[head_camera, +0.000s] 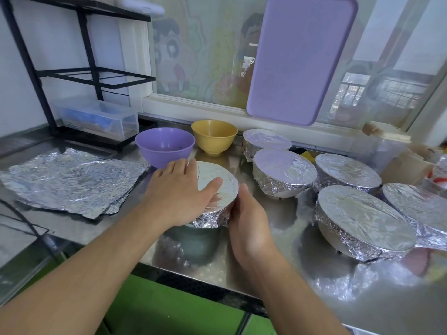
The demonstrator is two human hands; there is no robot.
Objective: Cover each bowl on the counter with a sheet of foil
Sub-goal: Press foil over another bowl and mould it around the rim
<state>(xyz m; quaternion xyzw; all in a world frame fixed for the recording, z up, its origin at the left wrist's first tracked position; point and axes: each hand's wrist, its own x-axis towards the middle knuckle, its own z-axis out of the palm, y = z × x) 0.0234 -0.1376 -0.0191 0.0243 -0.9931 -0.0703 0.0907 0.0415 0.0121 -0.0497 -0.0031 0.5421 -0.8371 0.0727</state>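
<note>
Foil point(219, 183) already draped over centre bowl point(208, 220), at 5 o'clock from purple bowl point(165, 146). Left hand point(179, 192) pressed flat on top; right hand point(244, 213) cupped against skirt (grip partly hidden). Best crimped evenly round rim.

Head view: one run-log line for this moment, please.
step: crimping foil | left hand: pressing foil-covered bowl | right hand: pressing its side | uncovered: purple bowl, yellow bowl | foil sheets: left
</note>
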